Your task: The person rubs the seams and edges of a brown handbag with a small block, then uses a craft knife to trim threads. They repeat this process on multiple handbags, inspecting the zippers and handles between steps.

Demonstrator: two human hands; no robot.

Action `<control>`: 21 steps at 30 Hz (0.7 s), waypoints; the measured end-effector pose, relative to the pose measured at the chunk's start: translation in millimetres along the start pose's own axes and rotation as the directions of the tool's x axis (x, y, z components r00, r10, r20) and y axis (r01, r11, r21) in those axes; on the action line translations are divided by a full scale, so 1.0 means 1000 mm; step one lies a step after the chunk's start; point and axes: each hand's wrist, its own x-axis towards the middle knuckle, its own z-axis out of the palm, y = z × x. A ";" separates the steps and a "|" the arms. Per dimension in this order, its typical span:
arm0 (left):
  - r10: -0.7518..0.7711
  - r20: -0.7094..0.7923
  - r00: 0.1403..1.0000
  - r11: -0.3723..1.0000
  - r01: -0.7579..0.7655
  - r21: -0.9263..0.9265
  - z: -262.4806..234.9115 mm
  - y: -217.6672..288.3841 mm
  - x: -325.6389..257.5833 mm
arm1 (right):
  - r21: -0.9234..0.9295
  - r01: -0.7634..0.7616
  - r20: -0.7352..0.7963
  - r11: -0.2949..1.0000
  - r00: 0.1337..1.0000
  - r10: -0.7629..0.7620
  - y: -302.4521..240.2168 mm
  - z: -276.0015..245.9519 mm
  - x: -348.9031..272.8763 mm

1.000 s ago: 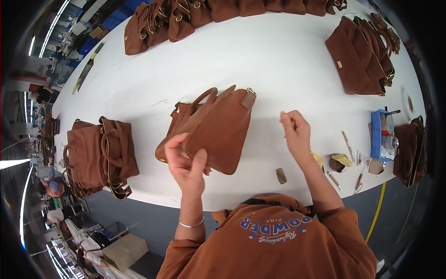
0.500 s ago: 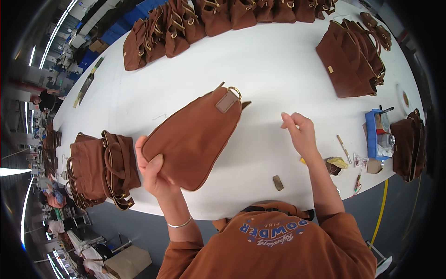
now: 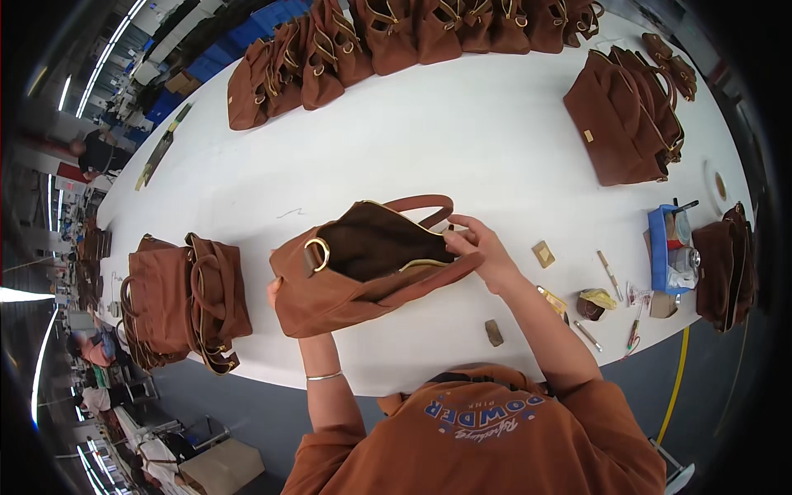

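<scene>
A brown handbag (image 3: 330,293) is held above the white table, its zipped mouth gaping and the dark lining showing. At its left end my left hand (image 3: 274,293) grips the side, mostly hidden behind the bag. My right hand (image 3: 481,252) pinches the right end of the opening, near the zipper end and between the two handles. A gold ring (image 3: 317,255) on a short tab hangs at the bag's left end. One handle (image 3: 429,206) arches up on the far side, while the other leans over the near side.
Brown bags (image 3: 392,41) line the far edge, with another group (image 3: 619,124) at far right and a pile (image 3: 169,285) at left. A blue bin (image 3: 660,247) stands at right near pens, a yellow-topped bundle (image 3: 596,303) and small blocks (image 3: 493,332). A long tool (image 3: 163,148) lies far left.
The handbag has turned from its flat end panel to its open mouth, handles now showing. My right hand has moved left and taken hold of it; my left hand stays on it.
</scene>
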 end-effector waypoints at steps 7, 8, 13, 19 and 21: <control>-0.017 -0.050 0.999 0.999 0.019 0.050 -0.009 0.013 -0.008 | -0.164 0.238 0.013 0.957 0.971 -0.239 -0.010 0.012 -0.004; -0.029 -0.052 0.998 0.995 0.034 0.091 -0.013 0.017 -0.006 | -0.187 0.275 -0.007 0.943 0.960 -0.281 -0.023 0.017 -0.010; -0.149 -0.108 0.983 0.900 0.181 0.397 -0.039 0.014 0.000 | -0.528 0.461 -0.073 0.713 0.812 -0.578 -0.094 0.031 -0.031; -0.058 -0.158 0.986 0.712 0.152 0.685 -0.012 0.010 0.002 | -0.536 0.457 -0.100 0.710 0.800 -0.591 -0.076 0.032 -0.020; 0.072 -0.055 0.996 0.558 0.005 0.830 0.013 0.018 -0.002 | -0.445 0.351 -0.189 0.824 0.863 -0.469 -0.074 0.031 -0.020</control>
